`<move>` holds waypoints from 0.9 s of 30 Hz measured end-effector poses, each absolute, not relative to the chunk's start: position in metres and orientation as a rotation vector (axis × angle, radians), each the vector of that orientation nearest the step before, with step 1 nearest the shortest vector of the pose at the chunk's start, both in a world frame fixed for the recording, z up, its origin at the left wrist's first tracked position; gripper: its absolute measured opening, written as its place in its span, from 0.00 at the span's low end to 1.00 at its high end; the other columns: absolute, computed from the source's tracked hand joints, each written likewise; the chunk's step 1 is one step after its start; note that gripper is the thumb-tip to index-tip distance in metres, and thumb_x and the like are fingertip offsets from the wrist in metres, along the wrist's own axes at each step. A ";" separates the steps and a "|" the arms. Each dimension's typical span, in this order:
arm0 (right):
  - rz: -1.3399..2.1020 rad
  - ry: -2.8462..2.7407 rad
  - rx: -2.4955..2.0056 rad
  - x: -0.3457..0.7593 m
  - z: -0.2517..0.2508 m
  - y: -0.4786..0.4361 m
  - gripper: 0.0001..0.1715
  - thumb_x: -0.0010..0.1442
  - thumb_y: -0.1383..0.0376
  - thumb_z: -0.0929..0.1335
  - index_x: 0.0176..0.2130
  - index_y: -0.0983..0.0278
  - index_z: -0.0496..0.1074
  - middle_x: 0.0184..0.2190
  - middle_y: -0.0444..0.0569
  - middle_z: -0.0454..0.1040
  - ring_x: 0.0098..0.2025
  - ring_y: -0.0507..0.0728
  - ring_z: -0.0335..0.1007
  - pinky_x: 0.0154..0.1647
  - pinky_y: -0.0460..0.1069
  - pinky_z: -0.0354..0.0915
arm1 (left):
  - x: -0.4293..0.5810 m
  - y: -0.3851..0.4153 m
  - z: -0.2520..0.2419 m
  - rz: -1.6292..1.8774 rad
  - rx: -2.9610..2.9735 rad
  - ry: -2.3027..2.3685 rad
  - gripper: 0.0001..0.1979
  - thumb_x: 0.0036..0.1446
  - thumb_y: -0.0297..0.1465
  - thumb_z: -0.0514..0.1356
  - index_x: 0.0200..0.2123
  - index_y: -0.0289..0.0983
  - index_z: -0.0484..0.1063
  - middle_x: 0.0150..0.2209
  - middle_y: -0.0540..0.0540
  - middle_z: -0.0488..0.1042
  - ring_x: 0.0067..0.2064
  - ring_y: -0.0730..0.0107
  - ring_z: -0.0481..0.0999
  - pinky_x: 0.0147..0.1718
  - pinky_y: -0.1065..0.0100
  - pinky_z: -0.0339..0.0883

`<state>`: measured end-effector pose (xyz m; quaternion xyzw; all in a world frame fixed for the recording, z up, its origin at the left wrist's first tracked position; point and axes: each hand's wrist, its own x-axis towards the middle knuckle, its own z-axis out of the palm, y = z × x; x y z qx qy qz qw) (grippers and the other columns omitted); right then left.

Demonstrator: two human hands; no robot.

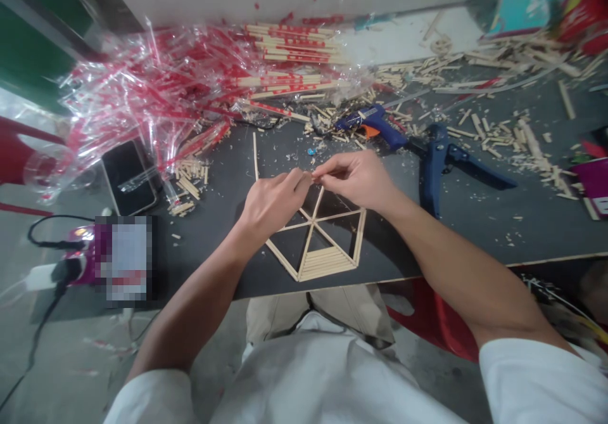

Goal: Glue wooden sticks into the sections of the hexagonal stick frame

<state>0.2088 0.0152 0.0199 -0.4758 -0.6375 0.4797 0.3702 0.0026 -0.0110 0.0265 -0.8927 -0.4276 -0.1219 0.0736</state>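
A six-sided frame of pale wooden sticks (327, 261) lies flat near the table's front edge. Spokes cross at its middle, and one lower section is filled with sticks laid side by side. My left hand (275, 202) is closed over the frame's upper left side, hiding part of it. My right hand (358, 177) pinches at the upper corner, its fingertips meeting those of the left. What the fingertips hold is hidden. A loose wooden stick (255, 156) stands out beyond my left hand, its near end hidden.
A blue glue gun (375, 123) and a blue-handled cutter (439, 167) lie beyond my right hand. Red-printed wrappers (156, 88), packs of chopsticks (294, 44) and cut scraps (527, 139) cover the back. A phone (129, 180) and a purple power strip (85, 256) are at left.
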 end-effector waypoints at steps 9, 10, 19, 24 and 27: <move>1.210 -1.679 -1.227 0.208 0.022 0.015 0.06 0.51 0.62 0.76 0.32 0.61 0.83 0.34 0.49 0.85 0.37 0.59 0.83 0.44 0.54 0.79 | 0.002 -0.009 0.020 -0.390 -2.685 -1.309 0.16 0.75 0.29 0.49 0.40 0.38 0.75 0.34 0.46 0.78 0.30 0.69 0.77 0.20 0.64 0.48; 1.227 -1.681 -1.226 0.209 0.023 0.015 0.07 0.52 0.62 0.77 0.33 0.61 0.83 0.34 0.50 0.85 0.38 0.59 0.83 0.45 0.54 0.79 | 0.001 -0.009 0.020 -0.399 -2.683 -1.314 0.16 0.76 0.29 0.49 0.40 0.38 0.75 0.33 0.46 0.78 0.30 0.70 0.77 0.20 0.64 0.48; 0.812 -1.816 -1.514 0.266 0.070 0.020 0.26 0.57 0.58 0.77 0.55 0.59 0.80 0.53 0.54 0.81 0.50 0.67 0.79 0.57 0.62 0.75 | -0.002 -0.010 0.020 -0.571 -2.667 -1.387 0.18 0.76 0.31 0.47 0.44 0.40 0.77 0.32 0.46 0.77 0.27 0.73 0.73 0.20 0.66 0.50; 0.368 -1.821 -2.203 0.318 0.074 0.005 0.36 0.63 0.52 0.74 0.64 0.63 0.72 0.63 0.67 0.73 0.63 0.78 0.71 0.62 0.70 0.68 | -0.003 -0.009 0.021 -0.614 -2.701 -1.426 0.18 0.75 0.31 0.47 0.43 0.39 0.77 0.33 0.46 0.76 0.27 0.72 0.71 0.21 0.67 0.53; 0.310 -1.736 -2.519 0.353 0.045 -0.004 0.56 0.55 0.40 0.75 0.67 0.72 0.65 0.63 0.81 0.68 0.68 0.89 0.62 0.61 0.75 0.65 | -0.002 -0.009 0.021 -0.616 -2.707 -1.458 0.18 0.76 0.31 0.47 0.42 0.39 0.77 0.33 0.46 0.76 0.27 0.72 0.71 0.22 0.68 0.53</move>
